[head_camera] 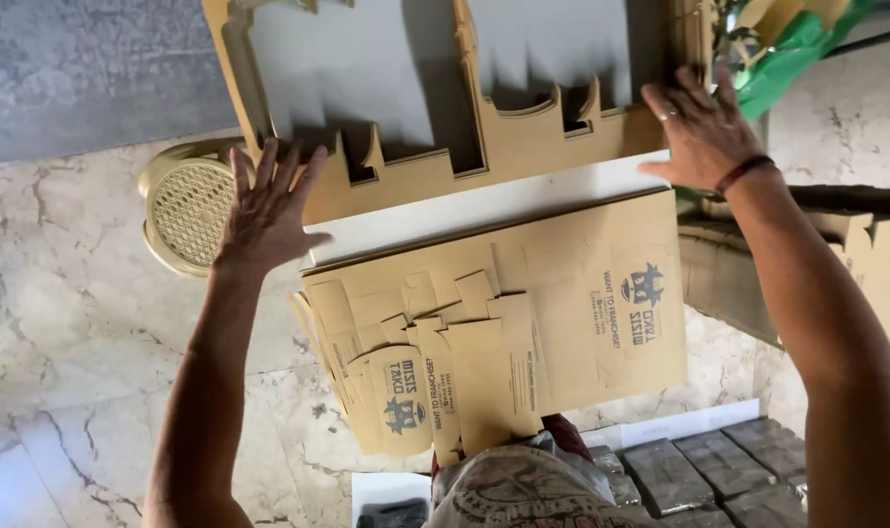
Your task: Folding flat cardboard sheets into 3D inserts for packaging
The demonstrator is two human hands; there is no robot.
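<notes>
My left hand [266,207] reaches forward with fingers spread, its palm against the left end of a die-cut brown cardboard sheet [509,152]. At the sheet's right end my right hand [697,127] lies flat, fingers apart, with a ring and a dark wristband. A white strip [484,207] shows just below the sheet. Beneath both hands lies a stack of flat printed brown box blanks [523,313], fanned out at its lower left into several tabs [406,391].
A cream plastic stool [186,205] stands at the left on the marble floor [83,313]. More brown cardboard [885,264] is piled at the right, with green plastic [797,49] at top right. Dark wrapped packs [719,474] lie in a white tray at the bottom.
</notes>
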